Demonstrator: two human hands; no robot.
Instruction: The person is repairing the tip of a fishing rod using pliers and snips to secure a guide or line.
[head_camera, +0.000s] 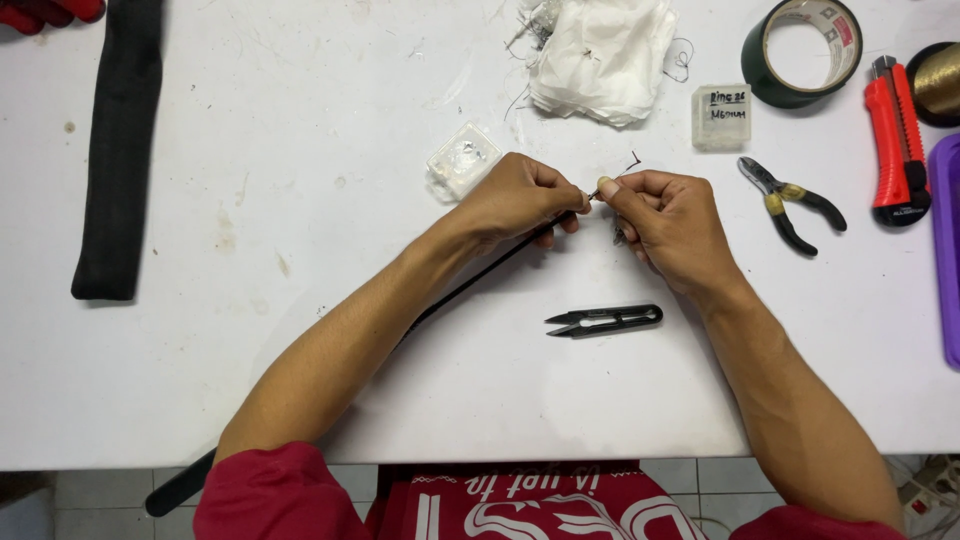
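Two hands meet above the white bench (300, 330): the left hand (515, 197) pinches a thin black rod (470, 282) at its tip, the right hand (668, 218) pinches dark thread (628, 163) there, black snips (605, 320) lying just below.

Just a scuffed white table (300, 330) under bright even light, with pale tiled floor (90, 500) showing below its edge.

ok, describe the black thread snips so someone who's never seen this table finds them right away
On the white table, look just below the two hands, the left hand and right hand, which pinch the tip of a thin black rod. The thread snips lie flat there, alone, points to the left. Unlike the yellow-and-black pliers further right, they are all black, slim, with a loop at one end.
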